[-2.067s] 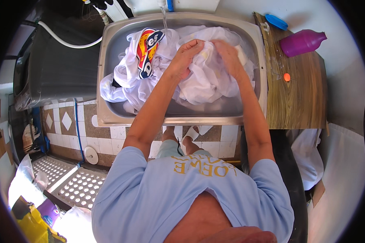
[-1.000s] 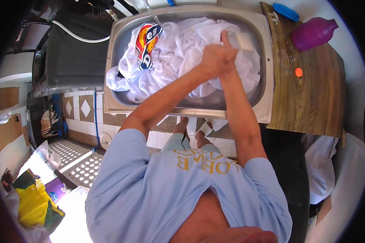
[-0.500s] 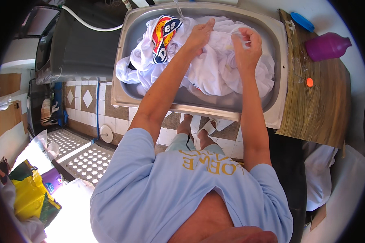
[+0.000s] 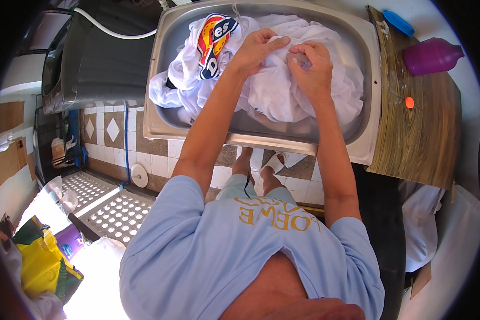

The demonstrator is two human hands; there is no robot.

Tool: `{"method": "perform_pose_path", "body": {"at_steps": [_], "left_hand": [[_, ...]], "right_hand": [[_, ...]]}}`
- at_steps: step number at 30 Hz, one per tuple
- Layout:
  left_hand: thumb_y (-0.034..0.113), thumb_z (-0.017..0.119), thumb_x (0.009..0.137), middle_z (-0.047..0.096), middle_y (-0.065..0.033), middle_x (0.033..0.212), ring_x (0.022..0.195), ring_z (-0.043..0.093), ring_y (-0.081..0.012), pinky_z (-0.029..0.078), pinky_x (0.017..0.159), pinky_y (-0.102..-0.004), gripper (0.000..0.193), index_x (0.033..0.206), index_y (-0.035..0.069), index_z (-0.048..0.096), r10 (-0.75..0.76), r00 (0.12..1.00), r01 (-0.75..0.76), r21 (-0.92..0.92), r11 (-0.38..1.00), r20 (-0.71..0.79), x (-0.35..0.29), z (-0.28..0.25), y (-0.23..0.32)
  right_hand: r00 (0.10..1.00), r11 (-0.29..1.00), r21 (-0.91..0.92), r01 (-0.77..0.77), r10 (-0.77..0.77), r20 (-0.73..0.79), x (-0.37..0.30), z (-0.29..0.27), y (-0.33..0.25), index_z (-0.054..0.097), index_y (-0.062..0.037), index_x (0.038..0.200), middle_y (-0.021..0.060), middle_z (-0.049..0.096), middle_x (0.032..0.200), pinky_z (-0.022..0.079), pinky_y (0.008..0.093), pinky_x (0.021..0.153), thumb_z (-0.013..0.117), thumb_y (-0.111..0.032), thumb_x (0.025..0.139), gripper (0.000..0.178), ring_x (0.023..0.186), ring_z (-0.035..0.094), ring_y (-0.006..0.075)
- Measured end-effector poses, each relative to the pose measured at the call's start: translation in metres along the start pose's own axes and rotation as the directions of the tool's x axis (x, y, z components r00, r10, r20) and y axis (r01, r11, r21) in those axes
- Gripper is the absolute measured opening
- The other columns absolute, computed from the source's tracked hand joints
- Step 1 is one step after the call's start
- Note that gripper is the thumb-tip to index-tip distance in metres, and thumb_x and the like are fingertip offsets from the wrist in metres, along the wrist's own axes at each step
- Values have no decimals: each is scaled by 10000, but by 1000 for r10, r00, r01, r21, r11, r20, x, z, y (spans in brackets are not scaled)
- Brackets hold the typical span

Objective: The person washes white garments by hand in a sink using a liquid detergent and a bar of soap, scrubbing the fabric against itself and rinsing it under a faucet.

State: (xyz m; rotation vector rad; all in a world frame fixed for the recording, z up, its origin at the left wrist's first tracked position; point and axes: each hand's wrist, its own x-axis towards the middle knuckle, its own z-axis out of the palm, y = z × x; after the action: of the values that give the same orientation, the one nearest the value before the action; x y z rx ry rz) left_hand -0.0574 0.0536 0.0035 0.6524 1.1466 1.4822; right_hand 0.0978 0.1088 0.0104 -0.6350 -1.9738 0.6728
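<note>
I see left hand (image 4: 252, 52) and right hand (image 4: 314, 70) moved closer inside rectangular steel sink (image 4: 370, 117), fingers curled at crumpled white fabric (image 4: 277, 100), clamping can't tell, likely sharing one patch.

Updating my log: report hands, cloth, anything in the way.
Left hand, right hand close together at white cloth, grip unclear. Cloth bunched in metal sink. Nothing visible blocking either hand.
</note>
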Motion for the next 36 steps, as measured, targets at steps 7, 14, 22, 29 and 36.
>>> {"method": "perform_pose_path", "body": {"at_steps": [7, 14, 22, 29, 36], "left_hand": [[134, 716, 795, 551, 47, 706, 557, 444, -11, 344, 460, -166, 164, 798, 75, 562, 169, 985, -170, -24, 985, -45, -3, 3, -14], [106, 628, 863, 618, -5, 800, 679, 569, -58, 469, 584, -201, 87, 876, 67, 553, 221, 975, -218, -81, 973, 29, -4, 1, -13], [110, 640, 856, 618, -3, 792, 683, 574, -67, 475, 586, -213, 98, 865, 79, 548, 155, 987, -140, -225, 964, 49, -2, 5, -7], [121, 620, 868, 638, -9, 802, 706, 599, -80, 505, 633, -234, 53, 859, 79, 588, 94, 996, -92, -179, 979, 5, -6, 0, -7], [110, 629, 854, 646, -19, 817, 725, 611, -93, 508, 662, -238, 61, 880, 58, 608, 75, 994, -56, -218, 974, 81, 1, 2, -15]], "right_hand": [[997, 997, -71, 29, -24, 67, 3, -2, -7, 645, -69, 775, 68, 598, 827, 453, 370, 749, 660, -97, 659, 120, 828, 558, 281], [961, 882, 383, -276, 253, 109, 4, 1, -1, 616, -30, 776, 19, 606, 775, 446, 244, 607, 639, -46, 726, 57, 720, 555, 118], [872, 645, 602, -472, 442, 211, 6, -15, -5, 622, -4, 852, -10, 591, 791, 419, 207, 658, 648, -25, 762, 96, 723, 520, 61], [965, 685, 682, -257, 140, 223, -47, -158, -72, 565, -6, 707, 26, 535, 655, 380, 231, 544, 649, -110, 763, 145, 582, 473, 90], [-179, -293, 147, -945, 837, 517, -368, -242, 12, 576, -30, 912, 76, 574, 659, 459, 283, 536, 538, -123, 840, 124, 560, 551, 169]]}}
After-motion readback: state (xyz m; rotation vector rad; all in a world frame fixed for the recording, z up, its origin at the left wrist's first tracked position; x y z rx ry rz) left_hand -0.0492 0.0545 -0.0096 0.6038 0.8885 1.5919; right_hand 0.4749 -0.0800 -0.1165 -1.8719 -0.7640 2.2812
